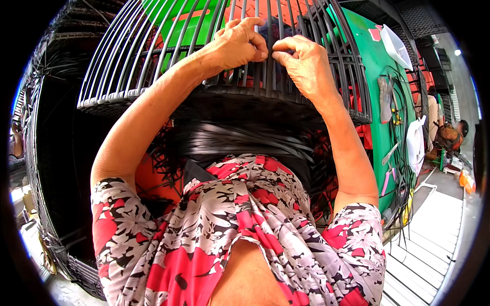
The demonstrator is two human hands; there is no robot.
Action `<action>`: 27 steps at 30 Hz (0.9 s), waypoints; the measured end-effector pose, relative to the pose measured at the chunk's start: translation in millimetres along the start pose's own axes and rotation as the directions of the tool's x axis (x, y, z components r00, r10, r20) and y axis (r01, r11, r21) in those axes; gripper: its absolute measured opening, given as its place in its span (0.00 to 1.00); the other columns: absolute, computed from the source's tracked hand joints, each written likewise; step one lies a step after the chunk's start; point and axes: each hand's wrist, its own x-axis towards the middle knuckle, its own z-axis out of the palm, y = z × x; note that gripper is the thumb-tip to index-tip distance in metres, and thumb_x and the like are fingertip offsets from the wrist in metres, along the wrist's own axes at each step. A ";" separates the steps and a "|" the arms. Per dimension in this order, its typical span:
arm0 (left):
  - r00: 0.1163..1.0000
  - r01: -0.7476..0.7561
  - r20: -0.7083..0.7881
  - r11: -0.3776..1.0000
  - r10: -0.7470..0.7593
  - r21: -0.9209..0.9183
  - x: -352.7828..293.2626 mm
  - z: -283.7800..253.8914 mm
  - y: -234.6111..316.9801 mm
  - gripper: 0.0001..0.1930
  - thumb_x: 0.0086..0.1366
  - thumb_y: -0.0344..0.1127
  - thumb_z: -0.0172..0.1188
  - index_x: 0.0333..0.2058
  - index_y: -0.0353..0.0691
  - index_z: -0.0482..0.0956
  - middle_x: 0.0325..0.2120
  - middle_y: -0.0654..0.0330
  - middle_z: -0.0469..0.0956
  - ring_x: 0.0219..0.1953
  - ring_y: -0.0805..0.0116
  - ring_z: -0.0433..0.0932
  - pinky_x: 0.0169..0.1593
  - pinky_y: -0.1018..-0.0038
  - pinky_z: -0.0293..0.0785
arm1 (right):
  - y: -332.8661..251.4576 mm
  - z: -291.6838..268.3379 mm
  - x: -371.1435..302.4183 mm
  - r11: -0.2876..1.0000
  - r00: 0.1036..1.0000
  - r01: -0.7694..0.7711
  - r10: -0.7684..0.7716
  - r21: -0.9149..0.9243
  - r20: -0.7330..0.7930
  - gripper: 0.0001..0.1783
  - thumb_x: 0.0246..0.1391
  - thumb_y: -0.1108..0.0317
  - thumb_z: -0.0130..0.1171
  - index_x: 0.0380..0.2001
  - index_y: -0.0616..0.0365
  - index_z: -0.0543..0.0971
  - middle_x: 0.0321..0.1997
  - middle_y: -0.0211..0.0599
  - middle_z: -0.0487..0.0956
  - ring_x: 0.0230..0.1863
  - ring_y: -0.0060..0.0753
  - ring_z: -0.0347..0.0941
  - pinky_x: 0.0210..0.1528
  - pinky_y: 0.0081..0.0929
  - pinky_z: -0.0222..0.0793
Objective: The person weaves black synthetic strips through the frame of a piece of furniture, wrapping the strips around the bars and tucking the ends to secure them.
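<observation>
Thumb and forefinger of the left hand point(237, 43) curl together in a pinch; the right hand point(310, 64) mirrors them, fingertips drawn close. Both meet at one upright black strip point(269, 35) between them, though whether either grips it cannot be told. Wrists bend inward, forearms angling up from bent elbows held wide. The strip stands in the slatted wicker frame point(122, 66) ahead, beyond the bundle of flat black strips point(240, 140).
</observation>
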 end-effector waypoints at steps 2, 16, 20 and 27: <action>1.000 0.026 0.003 0.989 -0.026 -0.148 2.8 -0.2 -2.3 0.05 0.50 0.31 0.63 0.26 0.37 0.79 0.60 0.55 0.57 0.62 0.60 0.53 0.59 0.63 0.55 | 4.6 4.0 -0.2 0.987 0.974 0.158 -0.160 -0.024 -0.159 0.12 0.49 0.70 0.57 0.38 0.60 0.77 0.29 0.42 0.78 0.23 0.34 0.75 0.31 0.30 0.68; 0.982 -0.190 -0.080 0.898 0.172 -0.396 -26.7 -54.4 6.3 0.11 0.57 0.38 0.60 0.30 0.35 0.78 0.51 0.59 0.67 0.51 0.66 0.67 0.54 0.68 0.62 | -14.3 4.5 13.4 0.661 0.983 -0.165 0.053 0.732 0.174 0.10 0.51 0.68 0.59 0.37 0.60 0.79 0.22 0.25 0.76 0.22 0.12 0.70 0.21 0.11 0.62; 0.969 -0.189 -0.149 0.979 0.198 0.077 -39.3 -41.8 -17.0 0.09 0.59 0.35 0.57 0.39 0.45 0.77 0.55 0.55 0.64 0.59 0.61 0.60 0.59 0.66 0.57 | -25.4 0.1 9.2 0.922 0.998 -0.057 0.038 0.382 0.057 0.09 0.46 0.66 0.62 0.23 0.63 0.81 0.16 0.28 0.76 0.18 0.13 0.67 0.21 0.17 0.62; 0.954 -0.165 -0.166 0.901 0.249 0.401 -50.4 -22.6 -22.9 0.15 0.52 0.30 0.61 0.40 0.44 0.74 0.57 0.49 0.60 0.60 0.48 0.56 0.60 0.58 0.53 | -46.6 7.0 7.3 0.925 0.993 0.114 -0.101 -0.362 0.053 0.08 0.40 0.72 0.54 0.15 0.66 0.75 0.18 0.51 0.75 0.24 0.50 0.75 0.29 0.38 0.72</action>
